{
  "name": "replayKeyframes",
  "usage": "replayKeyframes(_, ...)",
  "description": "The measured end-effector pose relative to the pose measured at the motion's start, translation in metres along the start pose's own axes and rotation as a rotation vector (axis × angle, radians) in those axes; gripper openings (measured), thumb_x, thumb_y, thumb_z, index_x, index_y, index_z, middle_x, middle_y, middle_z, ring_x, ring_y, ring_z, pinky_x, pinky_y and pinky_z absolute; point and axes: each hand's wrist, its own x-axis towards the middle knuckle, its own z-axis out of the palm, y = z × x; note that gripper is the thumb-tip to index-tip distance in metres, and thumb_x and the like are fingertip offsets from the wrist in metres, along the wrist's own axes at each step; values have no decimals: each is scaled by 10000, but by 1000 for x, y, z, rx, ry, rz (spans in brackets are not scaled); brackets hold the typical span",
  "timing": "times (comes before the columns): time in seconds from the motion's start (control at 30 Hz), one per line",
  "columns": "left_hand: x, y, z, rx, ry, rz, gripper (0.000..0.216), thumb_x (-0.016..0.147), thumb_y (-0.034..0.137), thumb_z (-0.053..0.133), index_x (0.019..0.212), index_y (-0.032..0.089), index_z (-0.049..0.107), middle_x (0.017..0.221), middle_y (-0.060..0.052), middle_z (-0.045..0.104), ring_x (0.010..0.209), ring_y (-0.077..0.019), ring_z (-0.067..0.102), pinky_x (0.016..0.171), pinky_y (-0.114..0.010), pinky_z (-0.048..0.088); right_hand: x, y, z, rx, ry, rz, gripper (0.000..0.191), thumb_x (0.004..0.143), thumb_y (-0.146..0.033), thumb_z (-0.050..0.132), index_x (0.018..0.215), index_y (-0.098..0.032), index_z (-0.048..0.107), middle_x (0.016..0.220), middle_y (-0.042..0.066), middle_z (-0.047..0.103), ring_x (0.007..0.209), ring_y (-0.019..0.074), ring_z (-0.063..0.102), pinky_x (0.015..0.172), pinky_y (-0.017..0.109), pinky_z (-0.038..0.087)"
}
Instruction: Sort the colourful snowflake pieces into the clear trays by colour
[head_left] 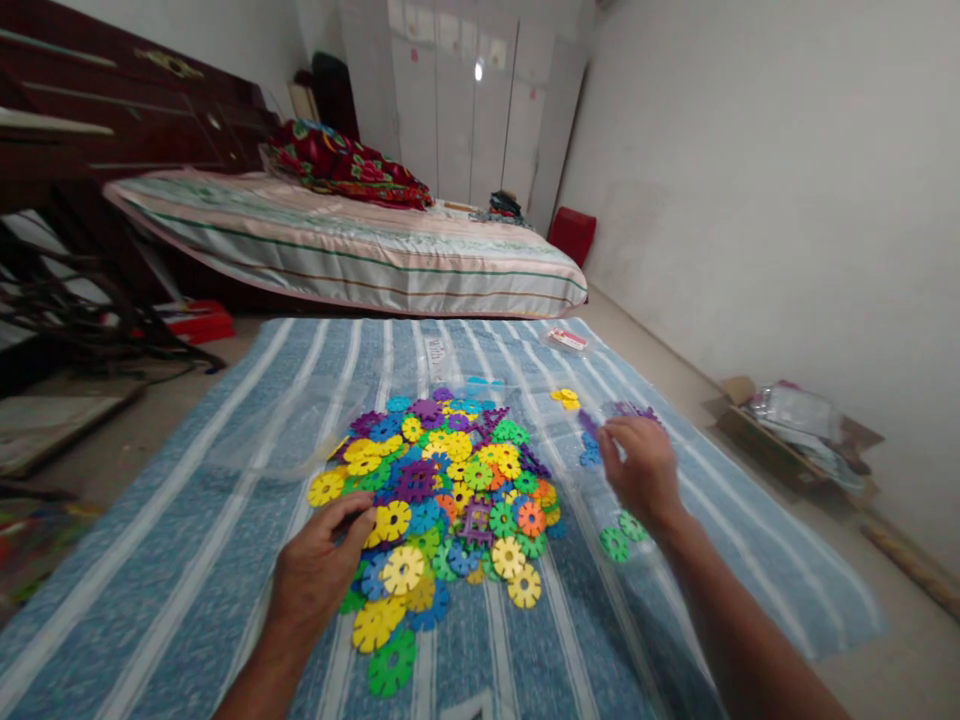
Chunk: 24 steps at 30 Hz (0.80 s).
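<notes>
Head: disc pile [450,480] btwn L hand [319,575] & R hand [641,465], both half-curled, grips unclear.

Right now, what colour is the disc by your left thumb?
Yellow: the disc beside the left hand, head view.

L grip [319,570] palm down, curled, R grip [637,465] further fwd, 2 arms out

White walls [750,180], striped mattress [360,255], dark dresser [112,100].
</notes>
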Motion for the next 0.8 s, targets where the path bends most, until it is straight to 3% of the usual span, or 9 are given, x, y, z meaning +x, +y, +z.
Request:
replayKeyframes(0.13,-1,0,0,2,9,17,270,684,454,549,815,243,656,930,-11,702,851,-193,652,880,-325,504,20,65,-8,-394,-70,159,245,858,-279,475,742,-154,652,762,95,651,708,193,546,728,333,357)
replayKeyframes(0.23,-3,3,0,5,21,17,256,693,439,545,809,240,656,921,-7,703,848,-184,651,870,-312,506,14,72,-5,-420,-164,214,265,854,-325,481,786,-152,670,724,92,637,659,191,539,653,309,347)
replayKeyframes(0.33,-5,8,0,10,12,3,261,703,426,533,817,226,657,930,-16,700,859,-179,647,865,-304,504,-8,37,4,-156,-188,130,253,866,-320,478,790,-163,662,749,73,646,682,176,563,658,286,388)
replayKeyframes(0.53,-9,12,0,11,-8,-15,277,719,419,513,837,209,650,919,-23,697,860,-171,643,838,-294,505,-49,-76,14,317,-318,-115,156,873,-236,482,843,-191,629,892,73,637,905,187,569,817,323,444)
replayKeyframes(0.6,-9,12,0,11,-11,-21,274,719,415,516,842,209,649,918,-20,696,858,-169,642,841,-292,502,-55,-102,18,323,-371,-141,131,843,-249,536,920,-183,619,1004,97,618,1048,232,520,896,385,422)
replayKeyframes(0.67,-10,12,0,5,-9,-25,268,720,408,518,840,208,649,920,-21,695,864,-169,641,849,-295,499,-59,-119,25,272,-433,-128,237,789,-279,617,1001,-173,602,1117,121,582,1155,286,448,938,441,394)
replayKeyframes(0.73,-10,11,0,-4,-5,-23,263,721,404,516,838,210,648,926,-21,693,874,-170,640,852,-299,500,-61,-127,34,213,-485,-103,343,740,-303,676,1042,-165,589,1177,140,551,1199,322,403,944,474,379)
replayKeyframes(0.8,-9,10,0,-7,-4,-15,257,722,402,516,837,213,647,929,-20,693,878,-170,639,851,-301,502,-64,-131,42,174,-496,-92,334,727,-304,692,1014,-160,599,1172,149,552,1205,332,395,951,491,361)
